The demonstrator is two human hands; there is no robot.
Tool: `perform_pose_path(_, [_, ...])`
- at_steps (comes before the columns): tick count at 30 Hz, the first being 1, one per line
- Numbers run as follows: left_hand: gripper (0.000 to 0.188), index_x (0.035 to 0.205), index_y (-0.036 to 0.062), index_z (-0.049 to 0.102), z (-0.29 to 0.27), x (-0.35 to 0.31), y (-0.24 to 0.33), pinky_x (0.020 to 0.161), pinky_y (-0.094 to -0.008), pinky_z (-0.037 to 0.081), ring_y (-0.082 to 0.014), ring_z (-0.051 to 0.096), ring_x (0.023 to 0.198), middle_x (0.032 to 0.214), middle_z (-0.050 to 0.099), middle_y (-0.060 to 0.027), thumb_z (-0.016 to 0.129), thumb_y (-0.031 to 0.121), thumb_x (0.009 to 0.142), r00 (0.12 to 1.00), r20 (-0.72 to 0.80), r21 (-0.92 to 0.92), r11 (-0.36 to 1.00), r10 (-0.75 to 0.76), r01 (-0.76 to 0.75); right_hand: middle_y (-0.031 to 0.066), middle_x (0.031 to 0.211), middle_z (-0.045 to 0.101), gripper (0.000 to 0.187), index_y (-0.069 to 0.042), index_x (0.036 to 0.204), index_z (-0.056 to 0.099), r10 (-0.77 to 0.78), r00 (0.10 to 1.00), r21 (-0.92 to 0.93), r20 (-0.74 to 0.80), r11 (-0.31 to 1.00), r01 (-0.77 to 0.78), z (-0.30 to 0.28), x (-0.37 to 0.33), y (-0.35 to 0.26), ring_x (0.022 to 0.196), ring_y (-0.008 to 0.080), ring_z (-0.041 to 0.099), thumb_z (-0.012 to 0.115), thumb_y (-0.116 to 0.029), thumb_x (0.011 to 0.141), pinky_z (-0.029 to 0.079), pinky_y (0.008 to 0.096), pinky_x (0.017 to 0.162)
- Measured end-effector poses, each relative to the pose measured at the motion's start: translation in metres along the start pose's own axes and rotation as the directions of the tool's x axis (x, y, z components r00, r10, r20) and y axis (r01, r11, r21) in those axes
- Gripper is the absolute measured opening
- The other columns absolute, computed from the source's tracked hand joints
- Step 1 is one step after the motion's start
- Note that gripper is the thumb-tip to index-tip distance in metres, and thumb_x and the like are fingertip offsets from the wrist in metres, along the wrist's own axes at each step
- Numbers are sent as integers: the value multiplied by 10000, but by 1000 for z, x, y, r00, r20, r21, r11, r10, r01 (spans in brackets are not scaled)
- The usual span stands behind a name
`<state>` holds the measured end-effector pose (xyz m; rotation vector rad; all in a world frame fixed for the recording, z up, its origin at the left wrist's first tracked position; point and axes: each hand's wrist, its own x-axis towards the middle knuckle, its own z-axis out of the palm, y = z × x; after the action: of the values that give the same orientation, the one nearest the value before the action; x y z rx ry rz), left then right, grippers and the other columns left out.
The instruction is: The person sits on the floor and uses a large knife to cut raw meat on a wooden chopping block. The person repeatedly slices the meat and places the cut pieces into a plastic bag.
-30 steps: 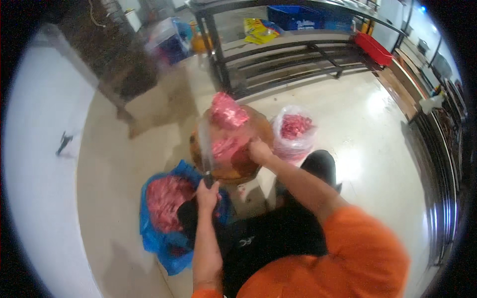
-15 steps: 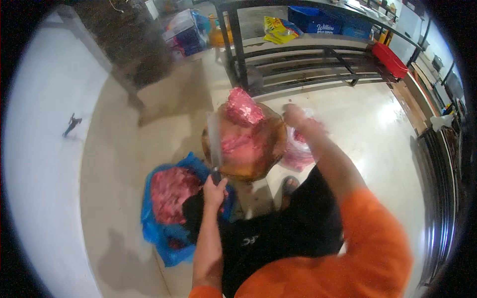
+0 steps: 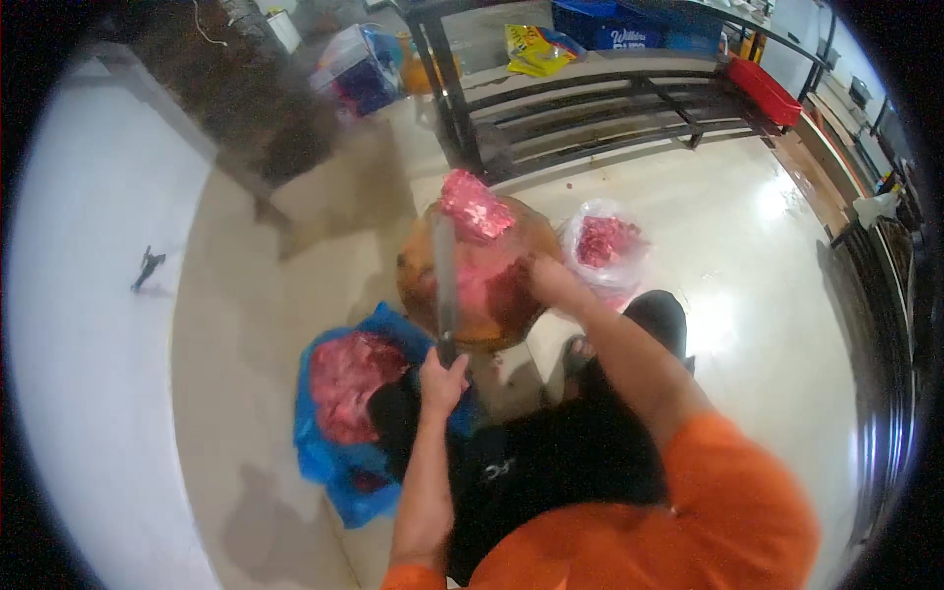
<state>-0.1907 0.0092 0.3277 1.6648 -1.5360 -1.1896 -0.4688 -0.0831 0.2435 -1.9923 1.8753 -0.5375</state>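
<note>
My left hand (image 3: 444,382) is closed round the dark handle of a large knife (image 3: 445,280), its long blade pointing away from me over a round wooden chopping block (image 3: 418,246). At the block's far side sits a big chunk of raw red meat (image 3: 477,206). Darker meat pieces (image 3: 508,285) lie toward its right side. Beside them, at the right rim, is my right hand (image 3: 551,283); its fingers are blurred and partly hidden, so their grip does not show. To the right, a clear plastic bag (image 3: 578,228) holds small cut meat (image 3: 607,241).
On the floor at the left, a blue plastic bag (image 3: 317,462) lies open under a large slab of meat (image 3: 354,379). Past the block stands a black metal rack (image 3: 590,113), with a red container (image 3: 764,90) at its right end. A white wall (image 3: 108,324) rises at far left.
My right hand has moved from over the clear bag back to the block's right edge, uncovering the bag. The knife blade has shifted slightly right, still in my left hand. The view has shifted a little.
</note>
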Motion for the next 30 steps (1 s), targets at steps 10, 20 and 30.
perform_pose_path(10, [333, 1083, -8, 555, 57, -1, 37, 520, -358, 486, -209, 616, 544, 789, 648, -126, 686, 191, 851, 972, -16, 81, 969, 234, -232, 173, 964, 684, 308, -14, 1041, 621, -72, 982, 407, -175, 903, 138, -9, -10, 17, 887, 329, 665, 702, -93, 755, 516, 396, 805])
perform_pose_path(20, [404, 1107, -36, 523, 53, 19, 111, 675, -424, 494, -344, 637, 742, 865, 631, -210, 617, 301, 904, 836, -93, 6, 840, 541, -543, 151, 907, 694, 303, -13, 995, 642, 231, 937, 384, -264, 916, -117, 16, -26, 18, 843, 270, 683, 715, -82, 709, 537, 370, 753])
perform_pose_path(30, [462, 1165, -74, 474, 106, 76, 20, 867, -526, 461, -480, 583, 996, 1049, 600, -342, 582, 282, 892, 971, 155, 497, 835, 183, -237, 153, 944, 680, 196, -59, 971, 678, 111, 948, 397, -298, 918, 18, 1, -6, 5, 879, 361, 646, 643, -97, 781, 518, 408, 796])
